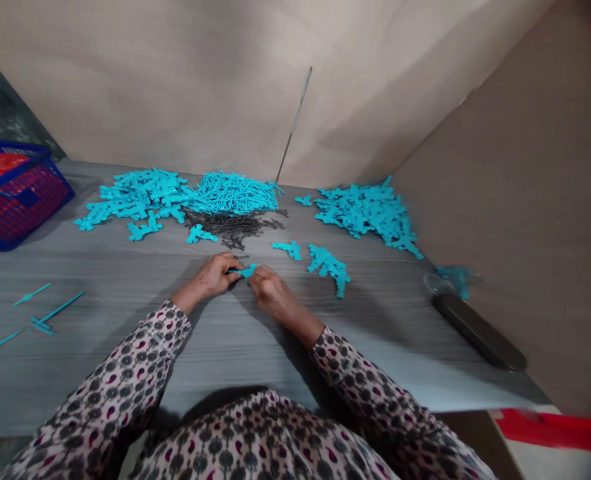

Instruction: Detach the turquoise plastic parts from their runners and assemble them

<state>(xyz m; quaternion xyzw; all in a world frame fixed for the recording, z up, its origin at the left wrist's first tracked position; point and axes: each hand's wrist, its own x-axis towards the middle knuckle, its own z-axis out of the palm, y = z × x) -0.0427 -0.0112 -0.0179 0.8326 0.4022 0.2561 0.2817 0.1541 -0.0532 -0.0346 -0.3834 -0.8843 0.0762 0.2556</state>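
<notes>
Close together in front of me, my left hand (pixel 219 275) and my right hand (pixel 270 288) both pinch a small turquoise plastic toy gun (pixel 248 271). The fingers of each hand cover part of it. Beyond the left fingers lies a heap of thin dark pieces (pixel 232 230), which look like small springs. Behind that is a pile of thin turquoise rods (pixel 235 193). Another toy gun (pixel 202 234) lies loose beyond my left hand. To the right are a single toy gun (pixel 288 249) and a small cluster of toy guns (pixel 329 265).
Large piles of turquoise guns stand at back left (pixel 145 193) and back right (pixel 362 210). A blue basket (pixel 25 200) is at far left, near loose turquoise sticks (pixel 58 308). A dark oblong case (pixel 478 332) lies right. A thin metal rod (pixel 295 123) leans against the back panel (pixel 175 87).
</notes>
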